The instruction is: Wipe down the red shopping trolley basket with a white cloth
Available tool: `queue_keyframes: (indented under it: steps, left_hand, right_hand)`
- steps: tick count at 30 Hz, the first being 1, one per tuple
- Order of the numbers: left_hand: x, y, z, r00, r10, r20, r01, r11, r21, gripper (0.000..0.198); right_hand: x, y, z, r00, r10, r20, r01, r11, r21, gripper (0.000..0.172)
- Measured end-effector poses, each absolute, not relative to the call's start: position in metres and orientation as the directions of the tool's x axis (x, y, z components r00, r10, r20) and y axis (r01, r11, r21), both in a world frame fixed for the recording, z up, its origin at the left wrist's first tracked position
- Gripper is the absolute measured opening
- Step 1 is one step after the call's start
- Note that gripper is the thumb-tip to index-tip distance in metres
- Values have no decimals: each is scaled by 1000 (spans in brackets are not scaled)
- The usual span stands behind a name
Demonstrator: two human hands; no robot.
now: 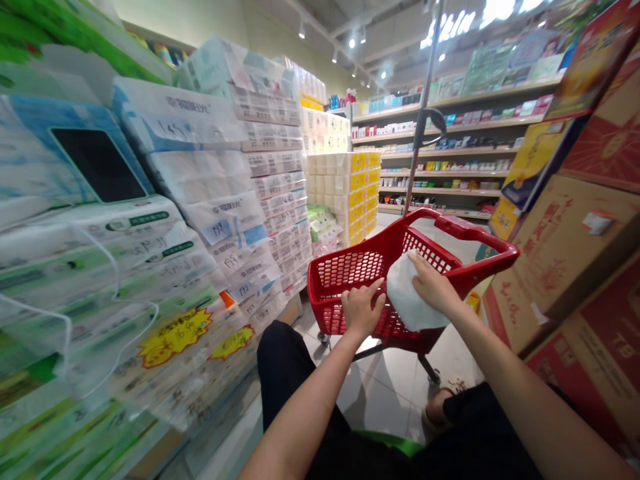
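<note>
A red plastic shopping basket on wheels stands in the aisle before me. My left hand grips its near rim, fingers curled over the edge. My right hand presses a white cloth against the basket's near wall, fingers closed on the cloth. The basket's metal pull handle rises upright behind it. My knees in dark trousers show below.
Stacks of packaged tissue and toilet paper fill the left side, with more stacks further down. Brown and red cardboard cartons are piled on the right. Shelves of goods line the far wall. Tiled floor runs between.
</note>
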State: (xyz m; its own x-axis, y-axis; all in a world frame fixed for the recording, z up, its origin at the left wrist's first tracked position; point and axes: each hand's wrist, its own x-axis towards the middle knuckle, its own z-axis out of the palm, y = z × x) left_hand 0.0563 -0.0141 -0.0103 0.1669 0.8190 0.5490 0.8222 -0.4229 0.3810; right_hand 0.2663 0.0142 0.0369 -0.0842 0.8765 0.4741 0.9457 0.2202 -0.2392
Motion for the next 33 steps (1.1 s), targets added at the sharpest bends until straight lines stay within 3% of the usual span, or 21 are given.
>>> queue_keyframes:
  steps: [5,7,12,17,21,27,33]
  left_hand:
    - [61,-14,-11,186,836,516,809,-428,402,36]
    - [66,-13,-9,178,849,498,804,-417,425,36]
    - [80,-2,2,256,841,476,716,-496,491,30]
    - [87,11,9,215,839,500,561,-526,640,20]
    - [84,19,11,290,824,486,450,-566,691,17]
    - [79,32,17,317,822,474,506,-569,648,24]
    - [91,42,16,308,892,329,573,-451,684,17]
  right_hand:
    - [282,3,42,4,901,435,989,60,-133,51]
    - [285,6,40,-24,896,444,982,104,-156,49]
    - [288,19,38,-207,815,541,882,394,-257,56]
    - [288,14,43,-187,827,531,900,361,-246,55]
    - [282,9,42,-182,863,472,917,322,-234,47]
    - [273,12,34,-133,955,266,967,184,-174,39]
    - [268,7,36,-135,967,217,973,170,-155,37]
